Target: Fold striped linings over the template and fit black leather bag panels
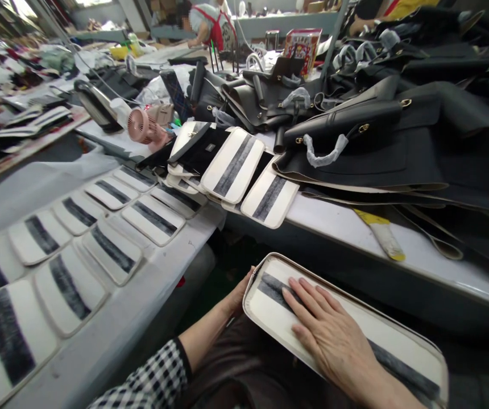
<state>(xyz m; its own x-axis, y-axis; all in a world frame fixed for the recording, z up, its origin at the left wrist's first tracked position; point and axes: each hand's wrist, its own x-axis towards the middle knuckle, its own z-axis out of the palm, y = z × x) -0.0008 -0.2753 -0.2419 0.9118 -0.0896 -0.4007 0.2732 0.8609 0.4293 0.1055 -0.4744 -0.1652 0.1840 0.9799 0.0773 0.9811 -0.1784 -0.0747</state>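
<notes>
A white rounded panel (355, 324) with a dark grey stripe down its middle lies across my lap at the bottom centre. My right hand (330, 335) lies flat on top of it, fingers stretched out and slightly apart. My left hand (238, 295) reaches in under a checked sleeve and holds the panel's left edge, its fingers mostly hidden behind it.
Two rows of like striped panels (78, 238) cover the grey table on the left. A stack of more panels (236, 170) sits at centre. Black leather bags (398, 130) pile up at right. A pink fan (142, 125) stands behind. Another person (206, 25) works far back.
</notes>
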